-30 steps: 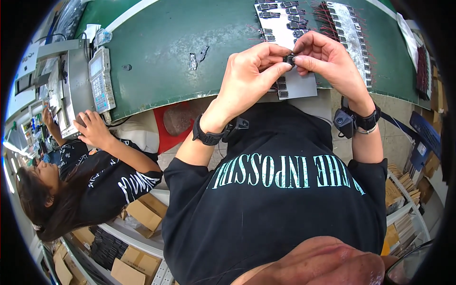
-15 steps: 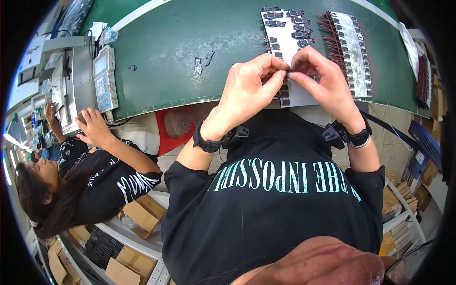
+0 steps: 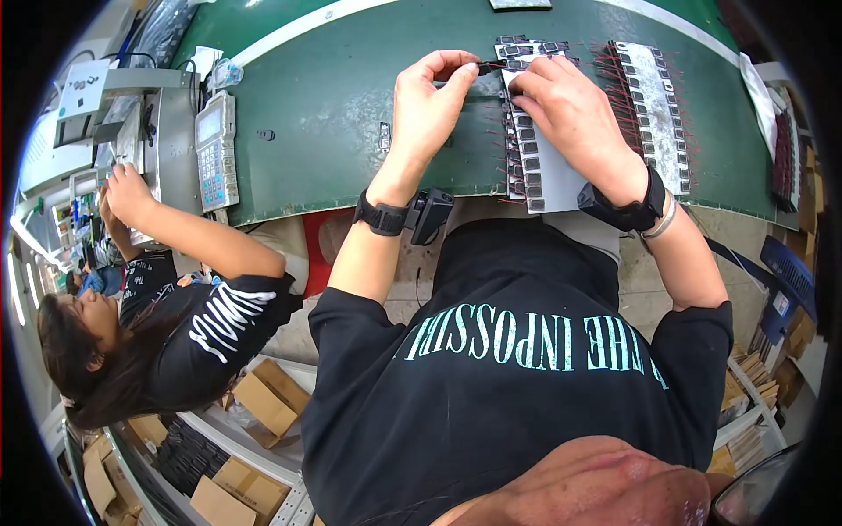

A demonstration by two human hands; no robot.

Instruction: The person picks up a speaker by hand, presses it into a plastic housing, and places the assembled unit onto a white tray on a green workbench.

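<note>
Our left hand point(image 3: 425, 107) has a small black part point(image 3: 487, 67) pinched just off the white board's point(image 3: 555, 171) left edge, can't tell our right hand's point(image 3: 572, 103) grip, so let's pinch lightly.

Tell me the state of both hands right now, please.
Left hand: closed, pinching a small black part.
Right hand: fingers curled, grip hidden; cannot tell.

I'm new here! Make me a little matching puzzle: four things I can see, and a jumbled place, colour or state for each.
1. Table
2. Left hand
3. Keypad
4. Right hand

A. Over the white board
B. Grey with blue keys
C. Green
D. Pinching a black part

Pairs: 1-C, 2-D, 3-B, 4-A
</note>
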